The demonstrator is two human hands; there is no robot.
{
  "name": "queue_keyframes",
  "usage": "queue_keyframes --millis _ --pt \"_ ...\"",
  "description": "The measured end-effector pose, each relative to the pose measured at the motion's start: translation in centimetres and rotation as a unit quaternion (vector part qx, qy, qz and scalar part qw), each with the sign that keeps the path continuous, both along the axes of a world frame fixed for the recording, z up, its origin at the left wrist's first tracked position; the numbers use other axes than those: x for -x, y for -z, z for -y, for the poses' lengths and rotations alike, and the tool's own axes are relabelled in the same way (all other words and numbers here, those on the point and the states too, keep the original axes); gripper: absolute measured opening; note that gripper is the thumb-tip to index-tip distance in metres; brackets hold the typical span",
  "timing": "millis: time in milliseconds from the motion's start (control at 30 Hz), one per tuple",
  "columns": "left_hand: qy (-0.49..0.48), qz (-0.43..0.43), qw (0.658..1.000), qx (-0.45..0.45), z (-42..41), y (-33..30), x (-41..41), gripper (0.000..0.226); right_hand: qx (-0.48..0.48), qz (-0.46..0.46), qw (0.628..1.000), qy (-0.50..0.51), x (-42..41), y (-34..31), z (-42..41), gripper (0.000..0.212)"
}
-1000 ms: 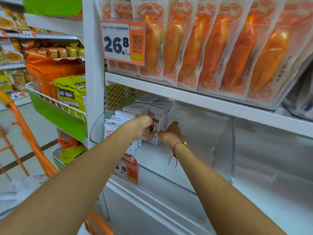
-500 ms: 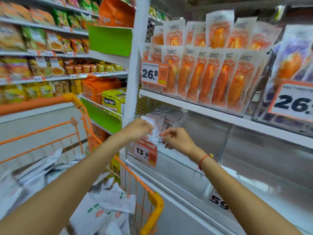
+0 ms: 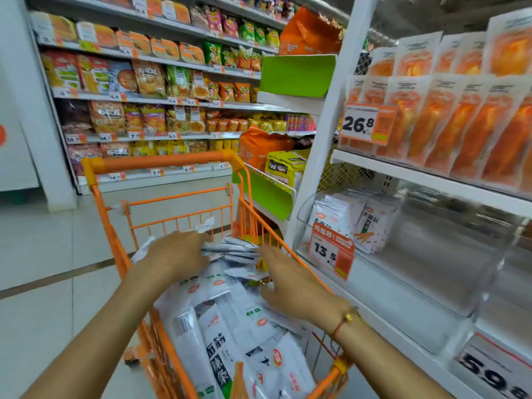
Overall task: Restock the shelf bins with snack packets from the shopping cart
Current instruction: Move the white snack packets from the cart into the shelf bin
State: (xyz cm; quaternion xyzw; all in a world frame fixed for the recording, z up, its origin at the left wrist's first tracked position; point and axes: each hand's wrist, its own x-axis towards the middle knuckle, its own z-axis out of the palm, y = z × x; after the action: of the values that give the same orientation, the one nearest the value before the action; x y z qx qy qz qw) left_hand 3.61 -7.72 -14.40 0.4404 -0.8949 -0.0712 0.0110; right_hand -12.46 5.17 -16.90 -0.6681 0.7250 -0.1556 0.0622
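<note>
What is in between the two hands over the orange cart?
In the head view, a small stack of white snack packets lies between the left hand and the right hand, atop the pile in the shopping cart.

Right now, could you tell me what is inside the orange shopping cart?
The orange shopping cart holds a loose heap of white snack packets. The left hand and right hand gather a stack on top. Whatever lies beneath the heap is covered.
</note>
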Motion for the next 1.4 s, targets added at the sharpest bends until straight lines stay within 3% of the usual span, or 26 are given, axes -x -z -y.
queue_keyframes --millis 67,167,233,300,367,467,600,700,800,933,1067,1167,1233,1333,1400 --pt "0.001 -0.003 1.0 -0.001 0.4 0.6 -0.3 0.037 0.016 -0.058 0.998 -0.007 -0.6 -0.5 2.2 0.078" --pt "-0.003 -0.018 1.0 -0.005 0.7 1.3 -0.3 0.029 -0.066 -0.134 0.988 -0.029 -0.1 -0.2 5.7 0.09" --pt "-0.014 -0.054 0.998 -0.002 0.8 1.4 -0.3 0.025 -0.108 -0.147 0.983 -0.039 0.1 0.5 6.8 0.071" --pt "-0.032 -0.095 0.995 -0.012 1.1 1.2 -0.3 0.028 -0.071 -0.156 0.985 -0.035 0.3 1.1 6.7 0.048" --pt "-0.05 -0.127 0.99 -0.022 1.3 1.2 -0.4 0.028 -0.03 -0.164 0.985 -0.035 0.5 0.8 5.9 0.041" --pt "-0.041 -0.112 0.993 0.008 1.3 1.1 -0.3 0.029 -0.023 -0.129 0.99 -0.052 0.9 -0.5 4.1 0.04" --pt "0.044 -0.073 0.996 0.025 1.2 1.3 0.1 0.061 -0.076 -0.014 0.994 -0.075 1.6 -1.3 1.0 0.043" --pt "0.125 -0.055 0.99 0.044 0.5 1.6 0.9 0.054 -0.206 0.031 0.975 -0.083 2.5 -1.7 -0.3 0.059" --pt "0.169 -0.024 0.98 0.103 0.1 1.8 1.6 0.037 -0.162 0.037 0.984 -0.058 2.8 -1.6 -0.4 0.065" --pt "0.181 -0.065 0.978 0.078 0.3 1.0 1.7 0.025 -0.15 -0.136 0.979 0.003 1.0 0.5 -0.3 0.075" --pt "0.154 -0.128 0.978 0.062 1.3 0.1 -0.6 0.025 -0.114 -0.206 0.972 0.011 0.2 0.5 -0.5 0.037" --pt "0.123 -0.234 0.964 -0.031 1.7 0.0 -1.7 0.02 -0.1 -0.1 0.99 -0.005 1.3 -0.9 -0.9 0.041" --pt "0.106 -0.267 0.956 -0.063 1.4 0.0 -1.6 0.022 -0.055 0.007 0.998 -0.017 1.8 -2.6 -1.3 0.032" --pt "0.088 -0.302 0.949 -0.019 1.1 0.3 -0.8 0.021 0.081 0.127 0.988 0.016 3.4 -4.8 -1.8 0.012" --pt "0.07 -0.325 0.943 0.029 0.9 0.2 -0.4 0.021 0.181 0.214 0.957 0.075 5.0 -5.7 -2.2 0.009"
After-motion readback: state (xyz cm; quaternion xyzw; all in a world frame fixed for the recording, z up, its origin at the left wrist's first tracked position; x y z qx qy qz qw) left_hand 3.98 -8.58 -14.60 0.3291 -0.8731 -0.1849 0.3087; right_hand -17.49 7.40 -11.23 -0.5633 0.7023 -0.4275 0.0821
